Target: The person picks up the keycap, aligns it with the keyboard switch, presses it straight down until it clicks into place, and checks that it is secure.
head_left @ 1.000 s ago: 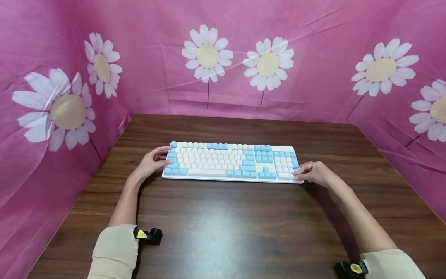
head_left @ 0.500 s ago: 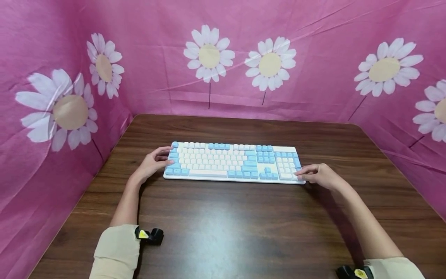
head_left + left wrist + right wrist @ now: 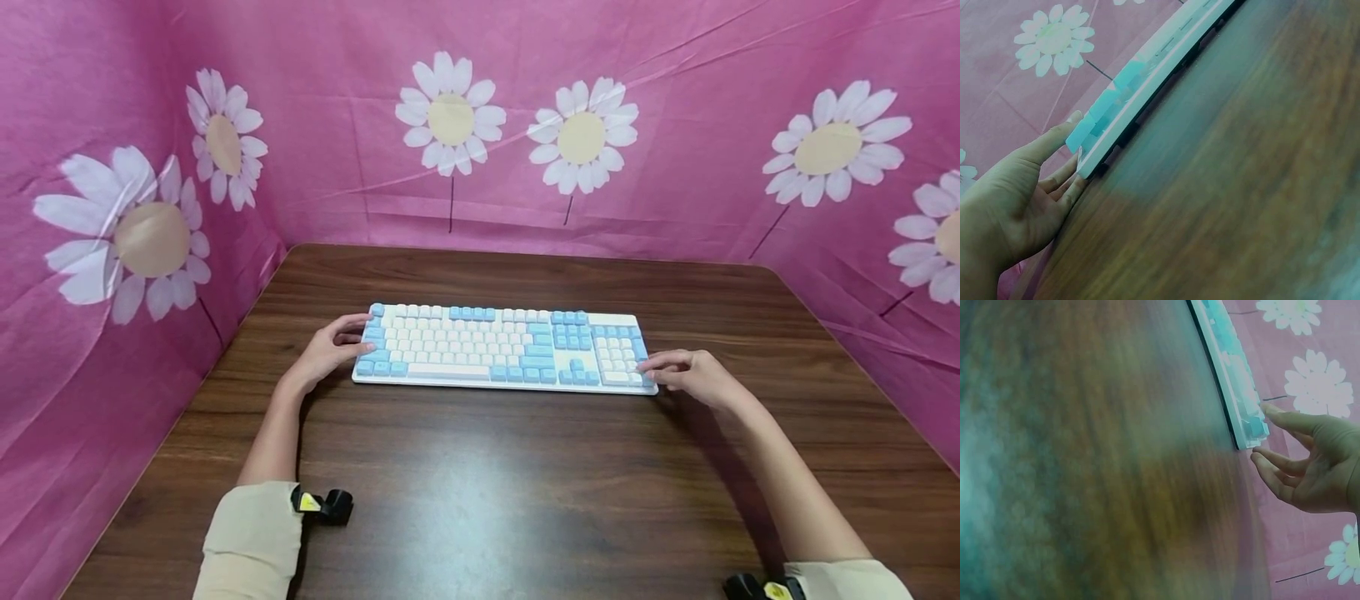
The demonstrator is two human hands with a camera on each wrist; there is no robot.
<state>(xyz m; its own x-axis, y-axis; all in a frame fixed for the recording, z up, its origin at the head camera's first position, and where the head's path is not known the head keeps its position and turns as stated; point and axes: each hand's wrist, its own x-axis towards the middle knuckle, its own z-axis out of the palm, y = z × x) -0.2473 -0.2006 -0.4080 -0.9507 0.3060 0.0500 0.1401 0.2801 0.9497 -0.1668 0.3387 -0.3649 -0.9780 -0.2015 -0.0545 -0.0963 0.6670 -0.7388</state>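
A white and light-blue keyboard (image 3: 457,348) lies on the brown wooden table (image 3: 480,467), its long side across my view. My left hand (image 3: 324,357) grips its left end. In the left wrist view the thumb (image 3: 1074,117) lies over the blue end keys, and the other fingers reach to the lower edge of the case. At the keyboard's right end is my right hand (image 3: 693,377), with fingers relaxed and thumb and fingertips spread around the front corner beside the number pad. The right wrist view shows the right hand's fingertips (image 3: 1256,456) just off that corner.
Pink cloth (image 3: 322,100) with large white daisies hangs behind the table and along both sides. Black wrist cameras are strapped to the left sleeve (image 3: 251,533) and right sleeve (image 3: 847,575).
My right hand's fingers have loosened from the keyboard's corner and shifted slightly right. The left hand keeps its hold. The keyboard stays in place; the head view has shifted a little.
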